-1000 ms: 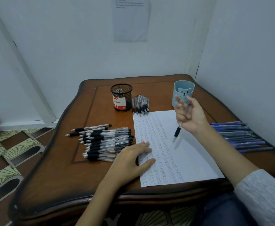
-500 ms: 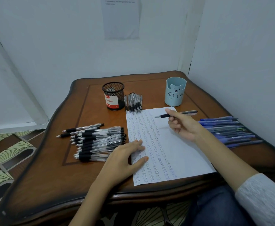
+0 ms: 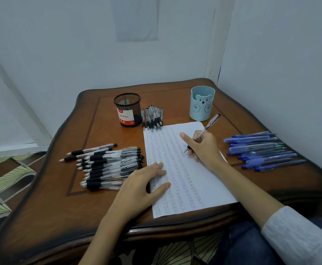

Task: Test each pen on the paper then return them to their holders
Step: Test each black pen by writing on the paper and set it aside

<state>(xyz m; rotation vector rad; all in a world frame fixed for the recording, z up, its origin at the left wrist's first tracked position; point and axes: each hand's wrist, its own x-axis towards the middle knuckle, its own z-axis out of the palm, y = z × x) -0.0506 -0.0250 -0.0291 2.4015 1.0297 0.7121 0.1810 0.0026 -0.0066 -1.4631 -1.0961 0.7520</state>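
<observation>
right hand [image 3: 204,148] clenched around a black-grip ballpoint pen [image 3: 206,129], tip down on the sheet of paper [image 3: 192,180], barrel tilted up toward the blue bear pen cup [image 3: 201,104]. left hand [image 3: 143,186] released, flat, palm down, pinning the paper's left edge. pile of black pens [image 3: 108,165] left of the sheet; smaller black bunch [image 3: 152,117] just beside the black mesh pen holder [image 3: 127,109]; blue pens [image 3: 261,152] lying right on the wooden table [image 3: 51,217].

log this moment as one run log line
phase: testing pen | right hand: shut on pen, tip on paper | left hand: flat, pinning paper | holders: no pens visible inside
</observation>
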